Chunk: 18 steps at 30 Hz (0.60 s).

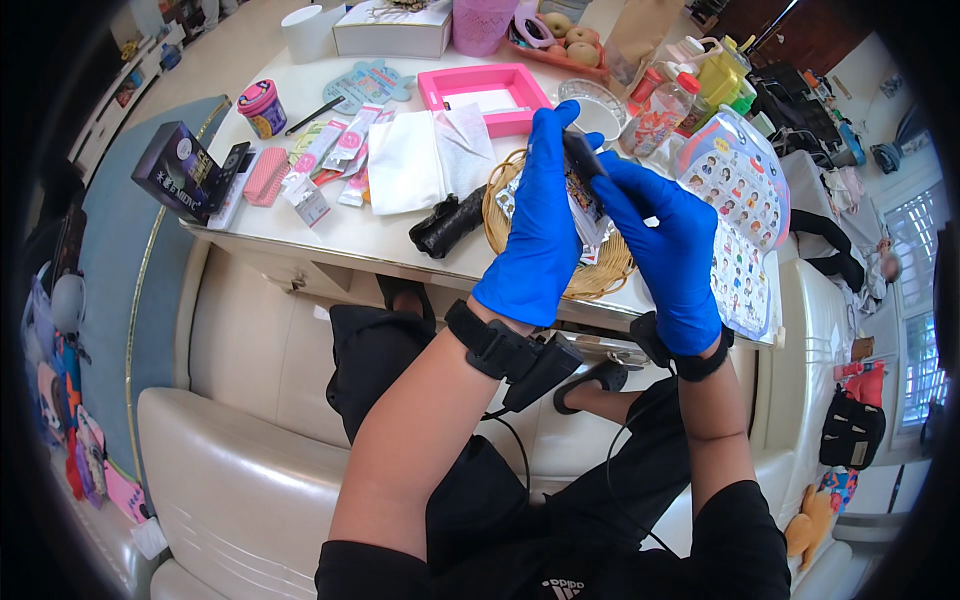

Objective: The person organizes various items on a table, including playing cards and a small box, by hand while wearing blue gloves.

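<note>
Both my hands wear blue gloves and are raised over the front of the table. Between them is a dark flat object (584, 154); my left hand (536, 217) has its fingers around the far end and my right hand (660, 225) pinches the near side. Just below that object, colourfully printed cards (585, 201) show between my palms; whether my left hand also grips them is hidden. Under my hands lies a round woven wicker basket (607, 279), with more printed cards (506, 196) partly visible in it.
Left of the basket are a black rolled bundle (448, 225) and white tissues (409, 161). A pink frame-like box (484, 82) and a clear glass bowl (596, 112) stand behind. Rightward lie a printed picture sheet (739, 180) and a red-lidded jar (660, 116). A black box (176, 172) sits leftmost.
</note>
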Each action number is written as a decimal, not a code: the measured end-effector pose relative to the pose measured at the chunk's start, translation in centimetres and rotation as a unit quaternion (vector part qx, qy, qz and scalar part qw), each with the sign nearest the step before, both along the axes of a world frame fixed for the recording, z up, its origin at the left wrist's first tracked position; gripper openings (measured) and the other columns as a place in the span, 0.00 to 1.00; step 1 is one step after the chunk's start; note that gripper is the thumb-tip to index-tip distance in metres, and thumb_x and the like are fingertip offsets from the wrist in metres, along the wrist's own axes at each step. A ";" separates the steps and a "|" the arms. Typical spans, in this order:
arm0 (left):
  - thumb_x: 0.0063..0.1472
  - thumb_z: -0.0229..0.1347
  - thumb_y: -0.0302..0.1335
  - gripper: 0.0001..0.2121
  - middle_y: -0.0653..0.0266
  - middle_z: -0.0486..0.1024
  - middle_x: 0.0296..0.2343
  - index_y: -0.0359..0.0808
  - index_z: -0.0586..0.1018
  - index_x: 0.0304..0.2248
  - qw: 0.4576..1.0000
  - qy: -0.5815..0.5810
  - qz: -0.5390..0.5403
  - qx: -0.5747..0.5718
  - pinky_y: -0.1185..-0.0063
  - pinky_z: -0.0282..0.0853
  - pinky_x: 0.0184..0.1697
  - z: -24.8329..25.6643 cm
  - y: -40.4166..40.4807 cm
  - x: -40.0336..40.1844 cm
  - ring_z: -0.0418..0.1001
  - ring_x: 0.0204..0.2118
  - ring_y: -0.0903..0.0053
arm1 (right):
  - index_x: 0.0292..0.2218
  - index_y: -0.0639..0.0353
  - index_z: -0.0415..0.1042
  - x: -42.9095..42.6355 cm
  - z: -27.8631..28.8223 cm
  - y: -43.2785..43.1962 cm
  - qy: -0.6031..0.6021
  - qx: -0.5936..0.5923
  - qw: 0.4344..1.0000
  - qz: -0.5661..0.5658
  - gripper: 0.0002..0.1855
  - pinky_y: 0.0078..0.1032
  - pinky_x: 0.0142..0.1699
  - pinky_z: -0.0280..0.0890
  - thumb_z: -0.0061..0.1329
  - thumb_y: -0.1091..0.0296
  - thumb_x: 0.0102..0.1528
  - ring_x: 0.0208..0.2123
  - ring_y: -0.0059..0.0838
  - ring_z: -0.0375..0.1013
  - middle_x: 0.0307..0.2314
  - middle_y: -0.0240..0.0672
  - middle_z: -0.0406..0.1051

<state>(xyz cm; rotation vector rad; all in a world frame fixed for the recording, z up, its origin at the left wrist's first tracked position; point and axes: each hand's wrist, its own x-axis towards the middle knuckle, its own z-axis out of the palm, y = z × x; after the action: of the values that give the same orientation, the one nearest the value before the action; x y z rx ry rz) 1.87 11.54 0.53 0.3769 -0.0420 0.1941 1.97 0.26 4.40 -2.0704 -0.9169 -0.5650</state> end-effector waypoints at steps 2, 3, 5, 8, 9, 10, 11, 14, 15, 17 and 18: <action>0.58 0.45 0.50 0.24 0.58 0.67 0.40 0.44 0.65 0.48 1.000 0.006 0.001 0.024 0.75 0.66 0.43 1.0 -0.1 -0.6 0.68 0.40 0.72 | 0.34 0.58 0.74 0.0 0.3 -0.2 0.042 0.010 0.999 0.029 0.11 0.16 0.29 0.65 0.55 0.72 0.46 0.23 0.17 0.71 0.24 0.32 0.73; 0.58 0.45 0.50 0.23 0.61 0.67 0.38 0.44 0.66 0.47 0.999 0.012 0.002 0.046 0.76 0.66 0.41 1.5 0.0 -0.9 0.68 0.38 0.75 | 0.35 0.59 0.74 0.0 0.4 -0.3 0.083 0.019 0.995 0.058 0.11 0.14 0.30 0.65 0.55 0.72 0.47 0.24 0.14 0.70 0.24 0.31 0.74; 0.58 0.44 0.51 0.25 0.58 0.67 0.41 0.44 0.64 0.49 0.998 -0.020 -0.009 0.055 0.74 0.66 0.44 1.4 0.4 -0.7 0.68 0.41 0.72 | 0.35 0.61 0.74 0.2 0.6 -0.4 0.150 0.079 0.983 0.072 0.10 0.14 0.31 0.65 0.54 0.72 0.47 0.25 0.13 0.69 0.24 0.30 0.74; 0.58 0.43 0.51 0.27 0.56 0.67 0.42 0.43 0.63 0.51 0.996 -0.065 -0.032 0.051 0.71 0.67 0.46 0.7 0.7 -0.3 0.69 0.43 0.69 | 0.35 0.63 0.74 0.5 1.0 -0.6 0.235 0.174 0.954 0.061 0.10 0.12 0.32 0.64 0.54 0.72 0.48 0.26 0.12 0.69 0.26 0.29 0.73; 0.59 0.42 0.50 0.26 0.56 0.69 0.42 0.43 0.63 0.52 0.995 -0.078 -0.047 0.038 0.72 0.69 0.44 0.8 0.7 -0.3 0.70 0.41 0.70 | 0.35 0.64 0.74 0.5 1.1 -0.7 0.254 0.209 0.944 0.032 0.11 0.12 0.33 0.64 0.53 0.72 0.49 0.27 0.12 0.68 0.26 0.30 0.73; 0.60 0.39 0.50 0.26 0.57 0.70 0.41 0.42 0.62 0.52 0.997 -0.059 -0.023 0.036 0.73 0.71 0.42 1.1 0.4 -0.3 0.72 0.39 0.70 | 0.36 0.64 0.74 0.5 1.2 -0.8 0.255 0.222 0.941 0.011 0.11 0.11 0.33 0.63 0.53 0.72 0.49 0.27 0.12 0.69 0.26 0.31 0.73; 0.60 0.39 0.50 0.26 0.57 0.70 0.41 0.42 0.62 0.52 0.997 -0.060 -0.024 0.036 0.73 0.71 0.42 1.2 0.3 -0.4 0.72 0.39 0.70 | 0.36 0.64 0.74 0.6 1.2 -1.0 0.253 0.222 0.942 0.010 0.11 0.11 0.33 0.63 0.53 0.72 0.49 0.27 0.12 0.69 0.26 0.31 0.73; 0.61 0.36 0.51 0.27 0.57 0.69 0.42 0.42 0.62 0.52 0.996 -0.076 -0.040 -0.005 0.71 0.69 0.44 1.4 0.5 -0.8 0.71 0.41 0.70 | 0.35 0.62 0.74 0.2 1.2 -0.9 0.001 0.140 0.988 -0.057 0.10 0.12 0.29 0.63 0.55 0.72 0.47 0.23 0.13 0.70 0.24 0.31 0.74; 0.61 0.35 0.51 0.27 0.56 0.68 0.43 0.42 0.61 0.52 0.996 -0.081 -0.031 -0.004 0.69 0.68 0.45 1.2 0.6 -0.6 0.70 0.43 0.68 | 0.35 0.62 0.74 -0.3 1.2 -0.7 0.001 0.140 0.988 -0.057 0.10 0.12 0.29 0.63 0.55 0.72 0.47 0.23 0.13 0.70 0.24 0.31 0.74; 0.61 0.34 0.51 0.27 0.54 0.67 0.45 0.43 0.61 0.53 0.996 -0.087 -0.023 -0.002 0.68 0.66 0.47 0.9 0.7 -0.3 0.68 0.44 0.66 | 0.34 0.57 0.75 -1.1 1.3 -0.5 -0.116 0.024 0.992 -0.040 0.12 0.14 0.26 0.64 0.57 0.73 0.44 0.21 0.18 0.72 0.24 0.32 0.74; 0.61 0.34 0.50 0.27 0.53 0.66 0.45 0.43 0.60 0.53 0.994 -0.101 -0.038 -0.029 0.66 0.64 0.48 1.0 0.7 -0.3 0.67 0.46 0.64 | 0.34 0.52 0.75 -1.5 1.5 -0.3 -0.164 -0.014 0.986 -0.035 0.14 0.16 0.26 0.65 0.58 0.73 0.42 0.21 0.23 0.73 0.24 0.33 0.73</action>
<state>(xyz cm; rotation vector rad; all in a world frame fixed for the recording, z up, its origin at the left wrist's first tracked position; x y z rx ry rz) 1.54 12.29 1.52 0.2958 -0.2498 0.1569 0.47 -0.01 5.92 -2.0772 -1.0441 -0.9578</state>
